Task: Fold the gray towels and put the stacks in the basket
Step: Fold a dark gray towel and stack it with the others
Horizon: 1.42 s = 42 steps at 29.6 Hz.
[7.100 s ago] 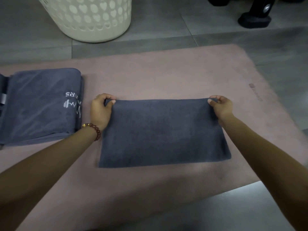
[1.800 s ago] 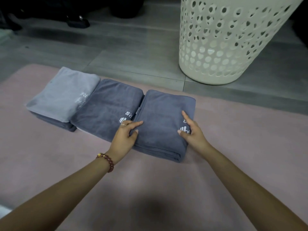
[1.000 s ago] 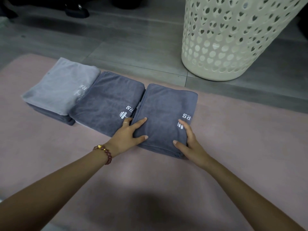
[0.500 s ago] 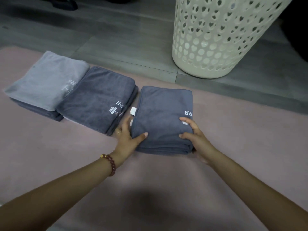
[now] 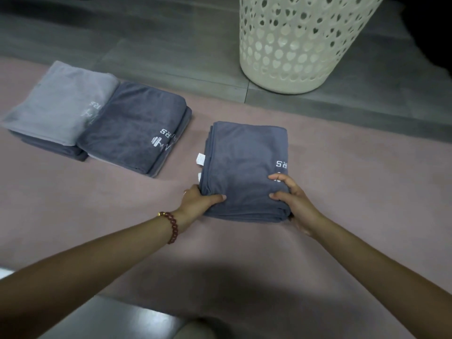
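Observation:
A stack of folded dark gray towels [image 5: 244,157] lies on the pink mat, white "RS" lettering on its right side. My left hand [image 5: 198,201] grips its near left corner, thumb on top and fingers under the edge. My right hand [image 5: 292,199] grips the near right corner the same way. Two more folded stacks lie to the left: a dark gray one [image 5: 134,128] and a light gray one [image 5: 58,104] that overlaps it. The cream basket [image 5: 291,47] with heart-shaped holes stands on the floor beyond the mat.
The pink mat [image 5: 342,192] covers most of the near floor. Gray floor tiles [image 5: 159,45] lie behind it and around the basket. A dark shape [image 5: 430,25] fills the top right corner.
The right-hand stack has slid right and away from the middle stack, leaving a gap of mat. Both hands have gone from lying flat on it to gripping its near corners.

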{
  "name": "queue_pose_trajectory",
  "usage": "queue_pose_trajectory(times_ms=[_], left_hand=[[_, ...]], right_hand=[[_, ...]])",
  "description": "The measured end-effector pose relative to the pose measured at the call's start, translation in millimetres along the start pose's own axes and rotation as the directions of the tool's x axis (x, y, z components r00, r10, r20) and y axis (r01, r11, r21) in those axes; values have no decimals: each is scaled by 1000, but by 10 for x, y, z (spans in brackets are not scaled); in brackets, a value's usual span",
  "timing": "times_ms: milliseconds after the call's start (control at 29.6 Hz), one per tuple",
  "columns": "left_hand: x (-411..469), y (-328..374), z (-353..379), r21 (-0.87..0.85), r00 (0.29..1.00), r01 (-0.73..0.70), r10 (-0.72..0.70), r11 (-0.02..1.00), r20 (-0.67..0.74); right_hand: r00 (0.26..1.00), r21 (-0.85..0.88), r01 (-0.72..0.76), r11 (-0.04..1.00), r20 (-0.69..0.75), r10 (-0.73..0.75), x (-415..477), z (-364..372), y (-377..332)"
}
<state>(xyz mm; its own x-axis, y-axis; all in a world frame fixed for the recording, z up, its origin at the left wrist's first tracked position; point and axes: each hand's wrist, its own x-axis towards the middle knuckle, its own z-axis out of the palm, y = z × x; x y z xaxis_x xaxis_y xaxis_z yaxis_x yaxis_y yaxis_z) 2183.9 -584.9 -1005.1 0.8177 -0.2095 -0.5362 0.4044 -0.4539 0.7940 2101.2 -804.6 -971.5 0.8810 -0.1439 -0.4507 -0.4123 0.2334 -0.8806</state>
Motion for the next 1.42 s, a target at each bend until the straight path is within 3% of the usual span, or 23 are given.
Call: queue_pose_trajectory(times_ms=[135, 237, 304, 406, 575, 812, 879, 981, 1150, 1285, 1420], left_hand=[[-146, 7, 49, 58, 994, -84, 88, 995, -61], [-167, -7, 28, 69, 990, -141, 141, 988, 7], [-143, 11, -9, -11, 988, -147, 148, 989, 51], [-81, 76, -167, -104, 945, -252, 268, 962, 189], [-11, 214, -422, 84, 833, -383, 305, 920, 463], [-49, 357, -432, 259, 800, -464, 275, 847, 532], [-82, 577, -421, 232, 770, -500, 306, 834, 560], [-61, 1192, -410, 132, 665, -578, 370, 806, 649], [-3, 2646, -256, 81, 520, -746, 502, 661, 691], [-199, 3395, -83, 21, 489, -800, 632, 600, 601], [-591, 3922, -23, -25, 476, -814, 692, 580, 543]], right_hand=[[1000, -43, 11, 999, -11, -11, -26, -12, 11], [1000, -46, 5, 999, 3, -5, -26, -41, 4], [1000, -53, -15, 999, 25, 16, -15, -53, -12], [997, -111, -11, 994, 73, 20, 69, -93, -56], [990, -119, -21, 993, 139, 37, 169, -103, -73], [1000, -46, -10, 999, 25, 11, 142, -37, -52], [1000, -37, 12, 999, 4, -12, 116, -50, -245], [994, -80, 104, 991, 29, -102, 58, -242, -764], [917, -188, 384, 904, -38, -398, -179, -701, -2019], [852, -212, 484, 849, -108, -513, -512, -920, -2739], [860, -201, 465, 862, -131, -494, -927, -964, -3342]])
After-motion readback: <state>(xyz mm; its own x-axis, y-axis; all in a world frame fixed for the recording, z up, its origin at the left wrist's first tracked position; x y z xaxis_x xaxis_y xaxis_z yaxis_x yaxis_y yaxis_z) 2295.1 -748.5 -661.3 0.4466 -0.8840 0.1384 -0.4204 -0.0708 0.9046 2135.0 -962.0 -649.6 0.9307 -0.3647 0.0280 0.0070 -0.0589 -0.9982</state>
